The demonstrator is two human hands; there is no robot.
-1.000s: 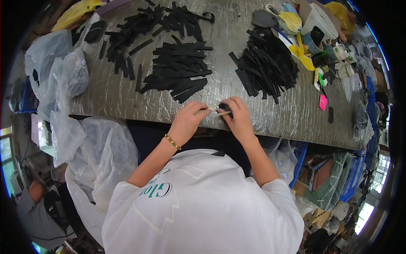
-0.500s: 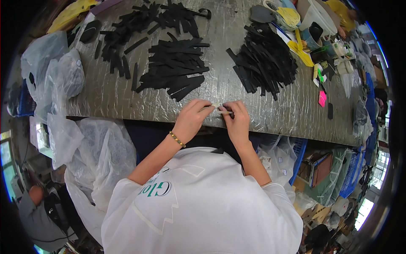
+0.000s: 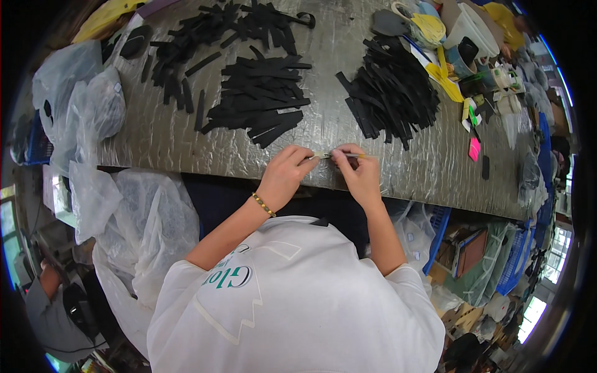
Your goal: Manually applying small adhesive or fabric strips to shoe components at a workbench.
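Observation:
Near the table's front edge, my left hand [image 3: 286, 175] pinches a small pale piece [image 3: 321, 155] between thumb and fingertips. My right hand [image 3: 360, 177] is closed on a thin pen-like tool [image 3: 356, 155], lying sideways with its tip at the pale piece. Too little of the tool shows to tell its exact kind. Just beyond my left hand lies a pile of black fabric-like strips [image 3: 261, 93]. A second heap of black strips [image 3: 395, 90] lies beyond my right hand. More loose strips [image 3: 186, 37] are scattered at the far left.
Clear plastic bags [image 3: 81, 105] crowd the table's left end, and another bag [image 3: 149, 217] hangs below its edge. At the far right stand a white tub [image 3: 474, 30], yellow ribbon [image 3: 444, 78] and a pink tag [image 3: 474, 149]. A seated person [image 3: 59, 311] is at the lower left.
My right hand has shifted slightly right and turned, and the thin tool now points left at the pale piece. My left hand stays nearly in place, still pinching.

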